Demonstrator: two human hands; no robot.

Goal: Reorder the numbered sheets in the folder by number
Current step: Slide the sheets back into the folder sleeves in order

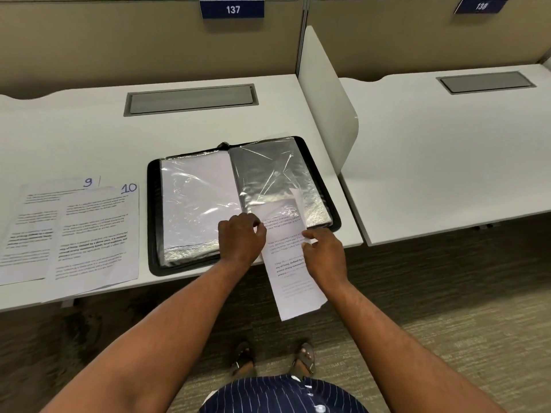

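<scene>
While the right hand's fingers pinch the right edge of a printed sheet, the left hand's fingers are curled at the open lower edge of a clear plastic sleeve, seemingly gripping it to hold it open. The right hand and left hand sit close together at the near edge of the folder, just right of its spine.

The sheet is half inside that sleeve on the folder's right page. Its lower half hangs out past the folder and over the edge of the tabletop. Its number is not legible, and whether it is going in or coming out cannot be told.

The folder's left page holds a white sheet under plastic, with no number readable.

Left of the folder, two loose sheets lie overlapping on the tabletop: the one marked 10 just beside the folder, and the one marked 9 farther left, partly beneath it.

The sorting looks to be mid-way: at least these two sheets are out of the folder and not yet filed, and the order inside cannot be checked.
</scene>
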